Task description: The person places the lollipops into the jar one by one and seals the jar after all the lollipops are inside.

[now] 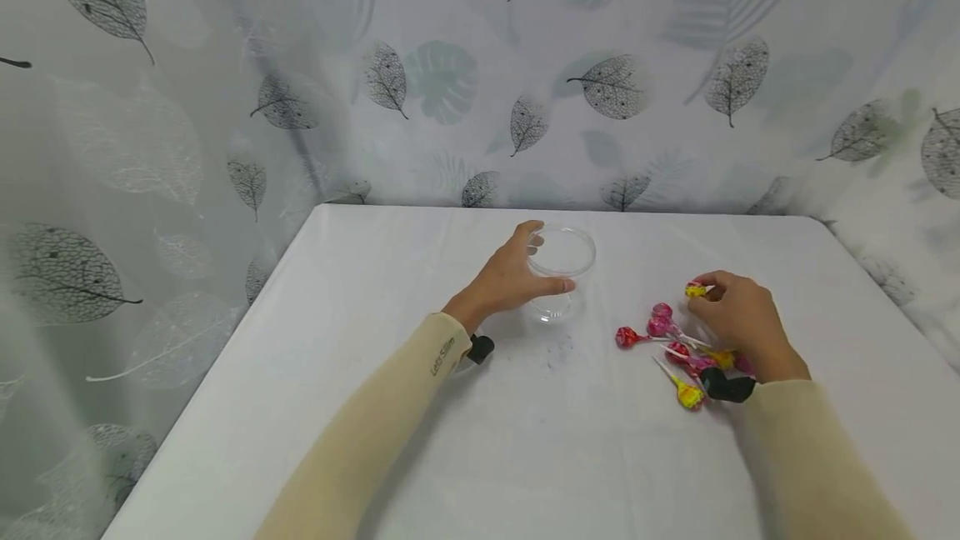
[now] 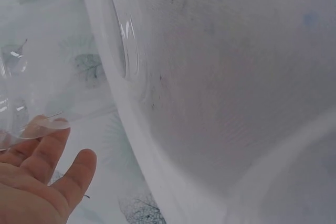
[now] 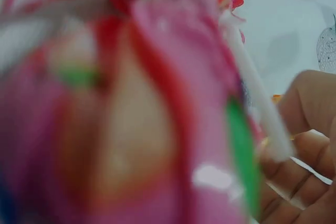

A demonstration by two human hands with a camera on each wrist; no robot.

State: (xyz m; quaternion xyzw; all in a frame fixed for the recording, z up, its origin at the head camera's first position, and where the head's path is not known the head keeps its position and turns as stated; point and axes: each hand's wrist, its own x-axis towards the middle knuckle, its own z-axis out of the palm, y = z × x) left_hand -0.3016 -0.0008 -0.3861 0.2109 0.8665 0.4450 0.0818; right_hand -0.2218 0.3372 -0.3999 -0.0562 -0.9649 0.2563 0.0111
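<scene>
My left hand [image 1: 510, 273] grips a clear round container [image 1: 564, 275] near its wide rim, with the thumb in front and the other fingers behind. In the left wrist view its round base [image 2: 125, 35] shows over the white table, while the fingers [image 2: 44, 156] curve at the rim. My right hand [image 1: 738, 319] pinches a lollipop [image 1: 696, 290] in a yellow and red wrapper, just above a small pile of lollipops [image 1: 678, 348] in pink, red and yellow wrappers. A blurred pink lollipop [image 3: 131, 119] fills much of the right wrist view, partly hiding the hand.
The white table [image 1: 480, 457] has its far edge against a leaf-patterned curtain [image 1: 450, 107]. One red lollipop [image 1: 627, 337] lies at the left of the pile, and a yellow one [image 1: 688, 395] lies at its near side. Dark wrist straps sit on both arms.
</scene>
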